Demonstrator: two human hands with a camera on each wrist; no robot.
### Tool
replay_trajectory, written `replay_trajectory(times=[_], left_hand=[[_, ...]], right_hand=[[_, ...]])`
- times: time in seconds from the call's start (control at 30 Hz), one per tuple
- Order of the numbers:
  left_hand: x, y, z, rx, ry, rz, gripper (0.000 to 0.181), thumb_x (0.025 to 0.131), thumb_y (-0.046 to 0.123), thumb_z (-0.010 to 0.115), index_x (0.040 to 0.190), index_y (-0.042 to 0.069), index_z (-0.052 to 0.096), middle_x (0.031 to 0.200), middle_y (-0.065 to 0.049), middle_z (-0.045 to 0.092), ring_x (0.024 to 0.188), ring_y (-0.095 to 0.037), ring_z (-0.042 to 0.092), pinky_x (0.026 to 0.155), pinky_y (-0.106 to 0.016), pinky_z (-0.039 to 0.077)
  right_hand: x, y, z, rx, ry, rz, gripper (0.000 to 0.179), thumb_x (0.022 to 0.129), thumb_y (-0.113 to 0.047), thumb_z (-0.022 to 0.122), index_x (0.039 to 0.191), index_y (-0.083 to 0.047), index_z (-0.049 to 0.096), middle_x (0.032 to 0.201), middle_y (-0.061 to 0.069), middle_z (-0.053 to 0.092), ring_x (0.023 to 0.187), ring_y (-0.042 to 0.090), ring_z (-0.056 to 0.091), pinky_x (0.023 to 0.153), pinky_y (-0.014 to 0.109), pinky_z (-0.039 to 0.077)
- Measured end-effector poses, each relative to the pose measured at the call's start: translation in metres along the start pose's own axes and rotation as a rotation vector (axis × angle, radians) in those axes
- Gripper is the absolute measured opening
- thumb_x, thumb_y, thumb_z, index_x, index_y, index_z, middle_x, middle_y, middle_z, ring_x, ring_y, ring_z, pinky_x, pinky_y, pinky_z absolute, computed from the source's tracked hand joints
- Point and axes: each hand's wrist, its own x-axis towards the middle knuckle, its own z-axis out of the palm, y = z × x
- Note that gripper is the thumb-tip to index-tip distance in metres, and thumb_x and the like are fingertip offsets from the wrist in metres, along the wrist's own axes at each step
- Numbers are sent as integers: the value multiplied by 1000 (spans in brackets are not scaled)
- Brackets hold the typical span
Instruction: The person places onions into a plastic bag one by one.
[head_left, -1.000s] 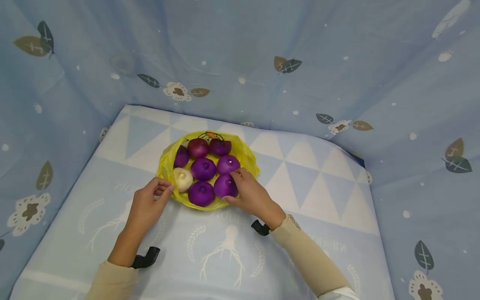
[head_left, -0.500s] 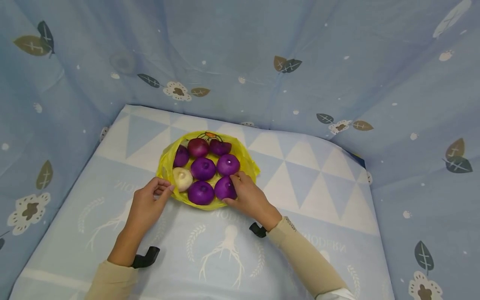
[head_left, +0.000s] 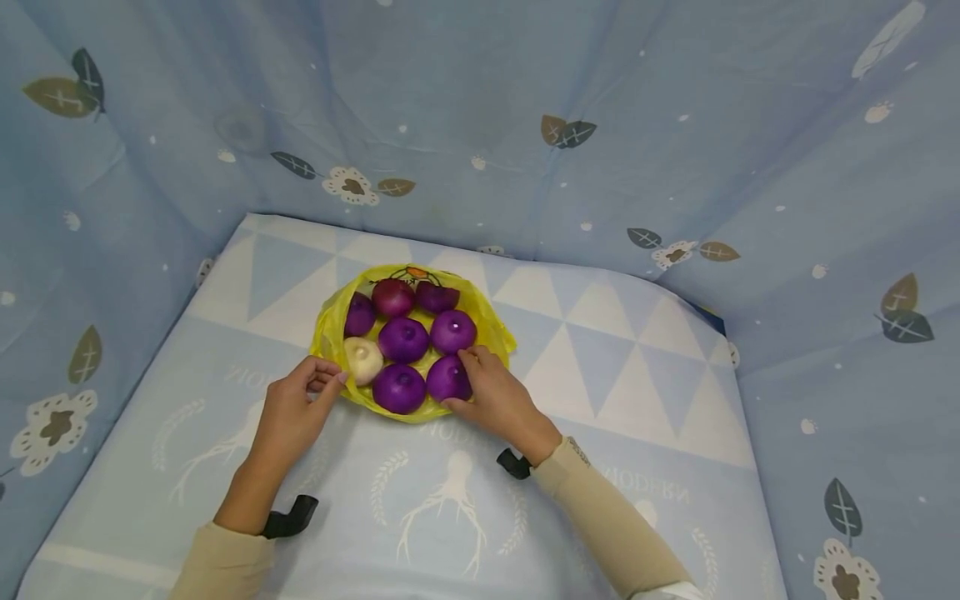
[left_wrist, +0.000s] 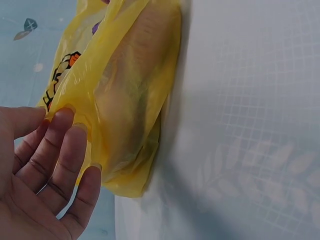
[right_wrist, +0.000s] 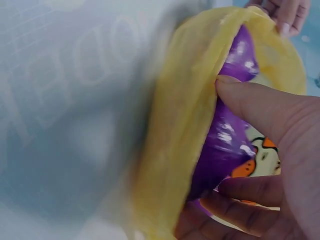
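Observation:
A yellow plastic bag (head_left: 491, 329), its mouth rolled open, holds several glossy purple onions (head_left: 404, 339), a redder one (head_left: 393, 297) and a pale cream-coloured one (head_left: 363, 360). At the bag's left edge, my left hand (head_left: 296, 412) pinches the rim between thumb and fingertips; in the left wrist view the yellow film (left_wrist: 80, 95) rises from those fingers. My right hand (head_left: 498, 400) curls round the purple onion (head_left: 447, 377) at the front right. Seen from the right wrist, the thumb lies at the bag's rim and the fingers reach under the onion (right_wrist: 222, 145).
A pale blue-and-white patterned cloth (head_left: 450, 517) covers the table under the bag. Blue printed curtains (head_left: 465, 83) stand behind and at both sides. Dark mounts (head_left: 291, 517) show at both wrists.
My right hand has shifted slightly down and left at the front-right onion, which has barely moved. The left hand stays at the bag's rim.

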Motion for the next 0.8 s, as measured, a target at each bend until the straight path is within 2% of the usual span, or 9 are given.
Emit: replay_trajectory(times=[0.13,0.43,0.6,0.7,0.8], left_hand=[[0,-1,-3,-2,7,-6,20,95,32,63,101,13,61,88,1,65,80,-14,60,64,-18,47],[2,-6,-23,58,21,-59,23,95,36,61,103,15,61,87,2,65,81,-11,58,64,-16,44],[0,-14,-36,101,76,-24,20,96,33,61,102,14,62,88,3,69,81,-13,60,62,-15,41],[0,-13,-45,127,114,-16,26,97,34,59,105,10,61,93,-3,69,90,-22,61,72,-28,47],[3,-10,-56,139,152,-10,35,98,35,56,113,4,58,102,-12,65,101,-34,56,83,-49,44]], right_hand=[[-7,1,-10,9,55,-12,82,83,-51,71,143,-4,42,137,10,46,123,21,47,99,35,44],[-42,17,-35,45,279,-106,56,90,-40,67,133,-6,54,130,5,53,119,20,51,96,36,46],[-65,27,-47,42,360,-88,51,94,-43,60,132,-9,55,131,3,54,121,20,51,97,39,45],[-79,35,-54,16,396,-63,52,95,-44,58,135,-11,53,135,3,52,124,20,48,98,41,44],[-92,45,-61,-14,426,-47,57,95,-43,58,140,-10,48,141,6,47,129,23,44,99,43,42]])
